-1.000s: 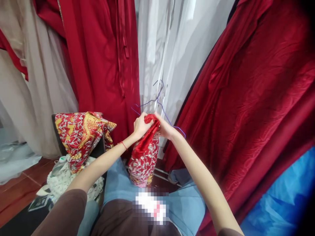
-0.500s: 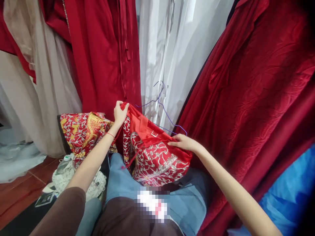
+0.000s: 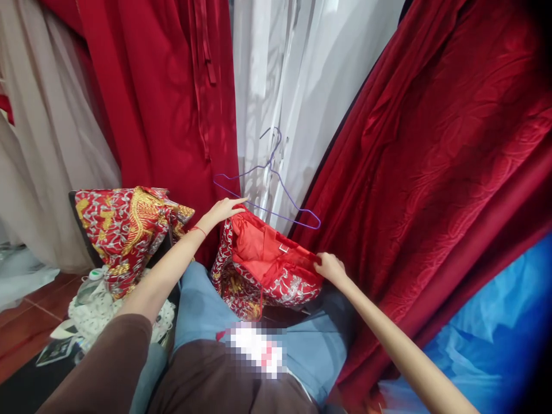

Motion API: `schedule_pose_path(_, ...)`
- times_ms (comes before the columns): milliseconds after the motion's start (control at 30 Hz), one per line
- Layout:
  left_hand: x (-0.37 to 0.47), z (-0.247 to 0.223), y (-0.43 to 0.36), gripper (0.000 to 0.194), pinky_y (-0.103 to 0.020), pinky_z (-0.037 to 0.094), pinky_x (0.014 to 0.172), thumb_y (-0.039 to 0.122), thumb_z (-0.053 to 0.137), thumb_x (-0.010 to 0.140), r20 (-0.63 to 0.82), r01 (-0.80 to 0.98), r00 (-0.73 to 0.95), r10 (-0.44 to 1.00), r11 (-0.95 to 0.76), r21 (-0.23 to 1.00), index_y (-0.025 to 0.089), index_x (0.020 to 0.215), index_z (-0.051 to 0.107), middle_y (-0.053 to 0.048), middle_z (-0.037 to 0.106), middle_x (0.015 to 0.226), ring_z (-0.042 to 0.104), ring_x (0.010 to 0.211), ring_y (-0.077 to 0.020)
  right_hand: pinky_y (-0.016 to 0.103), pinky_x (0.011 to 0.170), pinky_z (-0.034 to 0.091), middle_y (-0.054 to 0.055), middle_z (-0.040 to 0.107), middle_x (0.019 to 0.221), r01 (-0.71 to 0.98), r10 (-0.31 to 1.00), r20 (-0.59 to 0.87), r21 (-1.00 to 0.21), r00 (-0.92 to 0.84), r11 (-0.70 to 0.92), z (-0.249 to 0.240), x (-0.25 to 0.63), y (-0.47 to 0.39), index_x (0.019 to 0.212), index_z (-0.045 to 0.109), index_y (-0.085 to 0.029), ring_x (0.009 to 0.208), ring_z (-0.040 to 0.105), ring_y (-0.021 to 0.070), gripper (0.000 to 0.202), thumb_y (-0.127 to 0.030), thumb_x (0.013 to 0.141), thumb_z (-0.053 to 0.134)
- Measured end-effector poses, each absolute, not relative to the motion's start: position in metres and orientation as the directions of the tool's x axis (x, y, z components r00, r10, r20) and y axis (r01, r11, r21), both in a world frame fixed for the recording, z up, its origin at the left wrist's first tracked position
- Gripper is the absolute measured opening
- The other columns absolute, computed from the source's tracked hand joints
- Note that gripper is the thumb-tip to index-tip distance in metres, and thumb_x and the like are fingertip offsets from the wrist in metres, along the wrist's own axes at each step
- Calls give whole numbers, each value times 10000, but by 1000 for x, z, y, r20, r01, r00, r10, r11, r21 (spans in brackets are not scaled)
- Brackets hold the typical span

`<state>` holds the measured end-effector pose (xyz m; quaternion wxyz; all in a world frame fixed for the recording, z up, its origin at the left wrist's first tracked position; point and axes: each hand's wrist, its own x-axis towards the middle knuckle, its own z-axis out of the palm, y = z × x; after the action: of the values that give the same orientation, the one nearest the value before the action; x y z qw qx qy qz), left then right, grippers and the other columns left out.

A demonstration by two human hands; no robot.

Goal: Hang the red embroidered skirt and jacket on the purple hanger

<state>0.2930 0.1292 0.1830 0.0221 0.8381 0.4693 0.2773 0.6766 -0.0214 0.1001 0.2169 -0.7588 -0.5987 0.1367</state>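
A red garment with silver and gold embroidery (image 3: 291,282) is spread between my hands above my lap, its plain red lining and a small white label showing. My left hand (image 3: 228,210) grips the garment's upper left edge, and my right hand (image 3: 331,268) is closed on its right edge. Just beyond the garment is a thin purple wire hanger (image 3: 280,172), which neither hand touches. Another red, gold and silver embroidered piece (image 3: 129,221) rests on something dark left of my left forearm.
Red cloth (image 3: 159,115) hangs at the left, with beige fabric (image 3: 56,144) beside it. White fabric (image 3: 319,98) hangs in the middle. Long dark red fabric (image 3: 431,144) and blue fabric (image 3: 487,333) fill the right. A white patterned bundle (image 3: 90,307) lies at lower left.
The garment's upper edge has lowered, and its opening shows more lining. My left hand has moved right and down, my right hand slightly down. More of the hanger is visible, and the view has shifted.
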Motion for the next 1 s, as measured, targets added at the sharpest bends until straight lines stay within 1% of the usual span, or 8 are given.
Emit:
schedule_pose_path(67,299,170,131,465,-284,513,874,439,586,934,492,757,373,787,-564,329,305,1377,622,-57,781,1012,735,921,-238,295,729,518,65,674,655,705,937,-41,-647,347,-290,87,684,-21,632,638,-150,837,711,254,106,-84,696,690)
schedule_pose_path(133,302,157,132,404,-296,518,940,435,568,948,556,697,322,766,-590,408,288,1306,680,-51,762,1145,729,1010,-236,267,653,530,32,619,551,600,918,-92,-731,386,-325,80,690,-19,605,613,-143,678,690,202,132,-100,715,671)
schedule_pose_path(267,297,140,128,369,-305,523,1008,422,559,954,642,561,239,729,-643,521,233,1219,733,-39,733,1222,713,1094,-232,232,599,534,11,626,581,449,887,-3,-862,461,-236,94,694,5,759,630,-136,578,636,136,124,-165,839,539)
schedule_pose_path(433,284,139,116,344,-321,531,1018,367,564,956,668,605,211,713,-633,484,238,1229,729,-37,718,1244,706,1115,-236,230,561,494,0,594,586,338,840,123,-938,528,-75,136,687,49,810,611,-157,580,595,142,164,-229,873,478)
schedule_pose_path(633,291,139,100,373,-310,548,873,324,512,990,624,835,171,762,-448,318,249,1319,672,-98,756,1145,752,951,-243,232,505,379,-23,508,510,402,841,247,-915,482,38,175,678,64,662,585,-175,539,483,133,181,-303,790,583)
schedule_pose_path(767,304,143,93,416,-299,517,808,326,467,1008,547,937,190,815,-317,146,241,1389,610,-139,777,1021,746,931,-250,237,543,320,-20,515,543,655,866,379,-751,325,83,190,679,45,609,569,-178,571,449,121,221,-321,771,611)
schedule_pose_path(833,309,146,90,435,-300,503,792,337,433,1019,520,955,193,832,-280,94,239,1416,580,-151,771,1004,739,945,-255,247,556,312,-20,509,552,732,886,391,-675,250,92,193,682,32,617,562,-176,567,433,117,253,-350,802,574)
schedule_pose_path(1000,323,154,85,480,-326,485,766,277,396,1015,446,973,195,874,-230,24,194,1480,485,-186,744,1018,724,967,-284,252,547,312,-38,461,526,747,922,336,-659,193,84,193,689,5,627,540,-177,532,400,108,297,-393,832,551)
